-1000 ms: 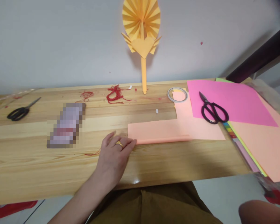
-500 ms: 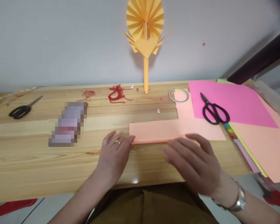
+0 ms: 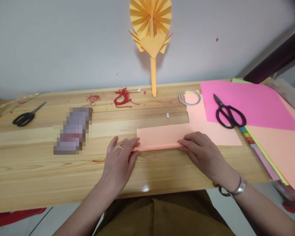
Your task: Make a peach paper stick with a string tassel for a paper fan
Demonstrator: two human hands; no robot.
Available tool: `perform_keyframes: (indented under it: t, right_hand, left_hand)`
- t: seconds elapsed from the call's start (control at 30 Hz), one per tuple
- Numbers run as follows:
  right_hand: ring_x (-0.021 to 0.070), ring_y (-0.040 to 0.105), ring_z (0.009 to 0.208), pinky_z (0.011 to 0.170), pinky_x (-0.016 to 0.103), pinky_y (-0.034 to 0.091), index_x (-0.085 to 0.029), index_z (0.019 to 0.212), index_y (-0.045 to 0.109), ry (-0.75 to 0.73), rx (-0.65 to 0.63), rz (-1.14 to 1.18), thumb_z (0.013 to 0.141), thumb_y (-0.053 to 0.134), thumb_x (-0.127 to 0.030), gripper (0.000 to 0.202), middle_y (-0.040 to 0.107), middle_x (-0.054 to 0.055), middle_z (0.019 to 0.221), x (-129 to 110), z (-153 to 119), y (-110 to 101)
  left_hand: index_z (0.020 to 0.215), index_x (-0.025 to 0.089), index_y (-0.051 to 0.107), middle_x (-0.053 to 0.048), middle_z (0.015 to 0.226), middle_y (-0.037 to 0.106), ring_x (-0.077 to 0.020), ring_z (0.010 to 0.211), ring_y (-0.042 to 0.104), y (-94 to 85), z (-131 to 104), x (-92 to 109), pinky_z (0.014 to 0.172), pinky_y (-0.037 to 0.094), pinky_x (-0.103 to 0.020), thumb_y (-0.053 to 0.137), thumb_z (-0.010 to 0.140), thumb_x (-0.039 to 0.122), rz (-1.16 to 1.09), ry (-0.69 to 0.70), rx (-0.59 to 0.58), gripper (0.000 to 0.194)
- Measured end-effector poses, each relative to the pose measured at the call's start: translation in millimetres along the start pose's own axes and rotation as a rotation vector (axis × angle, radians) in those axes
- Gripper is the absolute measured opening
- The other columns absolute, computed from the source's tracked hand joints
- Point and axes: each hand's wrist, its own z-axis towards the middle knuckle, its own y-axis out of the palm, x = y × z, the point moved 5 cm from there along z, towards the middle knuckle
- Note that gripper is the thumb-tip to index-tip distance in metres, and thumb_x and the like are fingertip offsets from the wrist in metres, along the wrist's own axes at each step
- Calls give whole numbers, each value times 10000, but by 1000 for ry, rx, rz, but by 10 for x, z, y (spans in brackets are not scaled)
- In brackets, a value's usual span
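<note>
A strip of peach paper [image 3: 162, 136] lies on the wooden table in front of me, its near edge rolled into a thin tube. My left hand [image 3: 121, 159] pinches the tube's left end between thumb and fingers. At the other end, my right hand [image 3: 201, 152] closes its thumb and fingertips on the roll. Behind the strip's right part lies another piece of peach paper [image 3: 211, 132]. A roll of white tape [image 3: 189, 104] rests on that piece's upper left corner.
Black-handled scissors [image 3: 229, 114] lie on pink paper [image 3: 250, 101] at right, and a second pair of scissors [image 3: 26, 118] at far left. A pixelated object [image 3: 73, 129] is left of my hands. Red thread [image 3: 123, 97] and a yellow paper fan [image 3: 153, 46] are at the back.
My right hand has come down and left from above the paper and now grips the roll's right end. My left hand's thumb has shifted under the left end. The view has shifted slightly.
</note>
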Motion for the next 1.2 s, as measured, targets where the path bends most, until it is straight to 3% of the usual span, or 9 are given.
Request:
perform_keyframes:
  t: [0.1,0.23,0.33,0.5,0.67,0.8,0.93,1.2]
  right_hand:
    - [205,538,864,751,359,456,-133,992,629,3,-17,-17,918,515,-180,144,614,91,921,-8,9,-4]
    - [215,548,847,738,375,470,-142,956,632,5,-78,-69,916,507,-182,137,618,88,909,-48,44,-37]
    - [235,555,884,769,400,485,-133,993,622,19,-115,-100,902,524,-179,142,626,97,943,-101,90,-61]
    - [246,528,1063,934,405,465,-77,1234,505,-8,-108,-47,878,559,-167,371,597,134,1164,-204,184,-8]
    - [269,559,1001,945,445,461,-46,1222,508,-39,-106,-97,864,597,-232,413,632,155,1087,-232,236,93]
    - [269,570,986,950,459,453,-53,1219,507,-35,-103,-105,857,612,-247,424,637,154,1070,-242,235,127]
    - [261,579,983,959,466,439,-78,1212,506,-26,-75,-91,863,604,-245,399,643,147,1057,-255,226,125]
    - [230,568,955,952,445,394,-165,982,566,-22,-105,-158,884,563,-192,102,644,99,1056,-238,207,177]
  left_hand:
    - [1146,188,536,-100,1112,692,-221,964,662,-13,0,11,1031,335,-515,548,865,201,23,5,29,281]
    - [925,200,641,-153,1279,594,-213,856,687,-34,5,51,988,378,-534,561,859,202,48,73,86,104]
    - [872,203,657,-160,1270,598,-206,800,691,-36,14,60,970,383,-556,563,857,188,43,84,80,96]
    - [878,203,662,-153,1252,613,-220,849,687,-42,18,52,969,385,-552,560,860,196,47,90,76,104]
    - [878,206,663,-137,1280,594,-206,853,672,-21,8,28,961,397,-536,559,860,204,39,64,62,106]
    - [887,217,671,-109,1294,585,-247,999,622,-16,9,13,958,404,-542,565,854,219,32,30,53,110]
    - [889,229,681,-101,1234,605,-279,1089,560,-35,26,3,933,428,-538,574,845,221,7,20,55,116]
    - [866,241,692,-50,949,667,-239,975,542,-41,55,-15,889,442,-457,587,836,228,-25,39,39,111]
